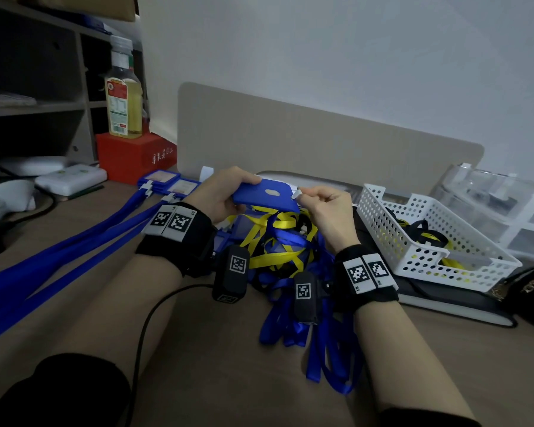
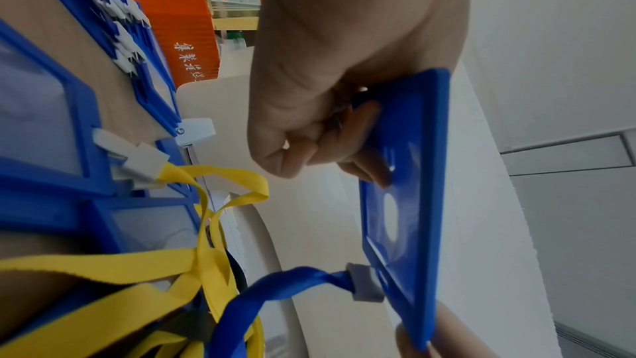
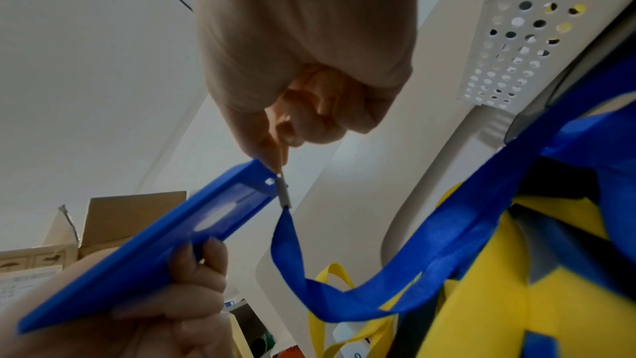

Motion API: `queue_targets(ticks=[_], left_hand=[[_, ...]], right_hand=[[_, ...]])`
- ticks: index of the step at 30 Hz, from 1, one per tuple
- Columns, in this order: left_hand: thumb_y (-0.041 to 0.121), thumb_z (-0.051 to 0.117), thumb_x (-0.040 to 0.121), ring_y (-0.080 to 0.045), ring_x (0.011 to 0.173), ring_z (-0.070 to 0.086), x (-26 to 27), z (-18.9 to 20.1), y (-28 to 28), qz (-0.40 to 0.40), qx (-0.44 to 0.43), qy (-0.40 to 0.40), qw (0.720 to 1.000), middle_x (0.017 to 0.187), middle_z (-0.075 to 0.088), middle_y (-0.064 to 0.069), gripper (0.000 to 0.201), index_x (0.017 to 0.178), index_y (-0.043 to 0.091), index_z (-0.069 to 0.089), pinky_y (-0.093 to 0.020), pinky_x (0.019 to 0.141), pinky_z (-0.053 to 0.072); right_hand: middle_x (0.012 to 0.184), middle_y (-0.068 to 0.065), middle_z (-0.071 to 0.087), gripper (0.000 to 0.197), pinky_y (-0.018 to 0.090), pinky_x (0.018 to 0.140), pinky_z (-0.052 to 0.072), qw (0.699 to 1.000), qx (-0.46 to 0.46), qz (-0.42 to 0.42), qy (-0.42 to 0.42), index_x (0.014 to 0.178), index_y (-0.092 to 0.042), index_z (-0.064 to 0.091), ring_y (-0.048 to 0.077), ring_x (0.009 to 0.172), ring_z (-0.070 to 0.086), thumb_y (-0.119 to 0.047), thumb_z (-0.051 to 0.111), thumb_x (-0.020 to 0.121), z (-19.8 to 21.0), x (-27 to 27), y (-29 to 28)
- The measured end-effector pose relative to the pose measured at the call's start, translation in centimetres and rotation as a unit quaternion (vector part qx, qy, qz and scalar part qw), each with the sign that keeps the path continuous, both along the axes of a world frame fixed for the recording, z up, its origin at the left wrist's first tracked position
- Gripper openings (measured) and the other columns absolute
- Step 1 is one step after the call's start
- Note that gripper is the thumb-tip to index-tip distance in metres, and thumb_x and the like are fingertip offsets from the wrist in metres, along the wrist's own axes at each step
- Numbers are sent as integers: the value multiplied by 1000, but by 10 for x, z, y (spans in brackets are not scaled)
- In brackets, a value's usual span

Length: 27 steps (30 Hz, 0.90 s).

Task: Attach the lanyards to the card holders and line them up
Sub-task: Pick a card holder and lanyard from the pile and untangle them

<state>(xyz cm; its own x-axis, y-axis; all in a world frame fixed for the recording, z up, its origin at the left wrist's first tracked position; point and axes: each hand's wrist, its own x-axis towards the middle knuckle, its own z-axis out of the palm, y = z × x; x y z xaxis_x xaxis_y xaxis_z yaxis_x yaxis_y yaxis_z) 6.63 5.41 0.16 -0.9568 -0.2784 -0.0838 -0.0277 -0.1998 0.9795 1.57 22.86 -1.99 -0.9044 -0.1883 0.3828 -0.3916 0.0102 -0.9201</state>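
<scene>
Left hand (image 1: 219, 195) curled round one end of a blue card holder (image 1: 264, 194), raised above the table (image 1: 204, 349) over a tangled pile of blue and yellow lanyards (image 1: 285, 251). Right hand (image 1: 327, 211) pinching the white clip (image 1: 296, 195) of a blue lanyard (image 3: 344, 293) between thumb and forefinger, pressed against the holder's slotted end. Finished holders (image 1: 167, 183) with blue straps lined up at far left of the table. White perforated basket (image 1: 426, 238) with more lanyards to the right.
</scene>
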Motion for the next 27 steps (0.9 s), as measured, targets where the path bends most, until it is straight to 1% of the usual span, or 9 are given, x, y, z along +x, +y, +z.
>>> queue_targets(ticks=[3, 5, 8, 13, 15, 18, 21, 23, 27], left_hand=[[12, 56, 91, -10, 53, 57, -1, 1, 0, 9, -1, 6, 1000, 68, 62, 0, 1, 92, 12, 56, -18, 42, 37], [12, 58, 89, -11, 54, 57, -2, 2, 0, 23, -3, 11, 1000, 72, 61, -1, 4, 93, 11, 57, -19, 45, 38], [13, 60, 87, -16, 68, 59, -2, 2, 0, 35, 4, 17, 999, 83, 63, -4, 16, 103, 10, 58, -27, 59, 41], [13, 61, 86, -18, 74, 62, -2, 2, 1, 50, 31, 35, 998, 90, 64, -7, 20, 106, 9, 57, -28, 64, 44], [14, 61, 88, -16, 70, 64, -3, 3, 2, 49, 46, 46, 997, 89, 65, -7, 16, 103, 8, 57, -25, 57, 50], [17, 65, 88, -20, 75, 65, -2, 5, 0, 49, 13, 52, 997, 92, 67, -8, 19, 104, 9, 59, -29, 62, 50], [17, 69, 86, -23, 75, 66, 3, 7, 0, 45, -60, 43, 996, 94, 68, -11, 22, 104, 7, 62, -23, 51, 51], [15, 71, 84, -18, 65, 68, 7, 9, 2, 25, -98, 41, 994, 90, 70, -11, 18, 97, 7, 64, -21, 46, 51], [16, 75, 80, -12, 54, 67, 11, 10, 7, -3, -148, 33, 988, 77, 70, -6, 13, 83, 13, 63, -17, 45, 49]], right_hand=[[62, 13, 55, 5, 23, 45, 36, 999, 32, -7, 19, 81, -10, 73, 10, 47, 42, -12, 70, 84, 2, 3, 0], [77, 28, 62, 8, 26, 45, 37, 998, 49, -8, 34, 85, -8, 74, 14, 44, 43, -12, 67, 86, 3, 3, -1], [95, 23, 69, 13, 29, 48, 41, 996, 75, -1, 42, 84, -13, 74, 15, 39, 45, -12, 62, 89, 3, 4, -2], [76, -10, 68, 20, 28, 52, 38, 993, 100, 1, 64, 78, -16, 75, 8, 47, 45, -13, 58, 90, 0, 0, -2], [64, -7, 59, 24, 28, 55, 36, 992, 104, 5, 67, 71, -18, 72, 9, 50, 43, -17, 59, 91, 0, -1, -3], [63, -6, 59, 30, 25, 55, 39, 995, 85, 3, 52, 63, -24, 67, 6, 54, 48, -19, 60, 91, 0, -1, -3], [80, -2, 66, 14, 29, 71, 47, 995, 67, -49, 54, 88, -19, 72, 7, 70, 57, -19, 58, 89, 1, -3, -3], [92, -4, 63, 20, 26, 78, 46, 992, 81, -75, 65, 106, -18, 67, 4, 76, 55, -24, 57, 90, 1, -5, -1], [99, -2, 63, 25, 13, 74, 45, 996, 72, 8, 46, 116, -10, 63, 4, 81, 57, -22, 54, 96, 3, -2, -3]])
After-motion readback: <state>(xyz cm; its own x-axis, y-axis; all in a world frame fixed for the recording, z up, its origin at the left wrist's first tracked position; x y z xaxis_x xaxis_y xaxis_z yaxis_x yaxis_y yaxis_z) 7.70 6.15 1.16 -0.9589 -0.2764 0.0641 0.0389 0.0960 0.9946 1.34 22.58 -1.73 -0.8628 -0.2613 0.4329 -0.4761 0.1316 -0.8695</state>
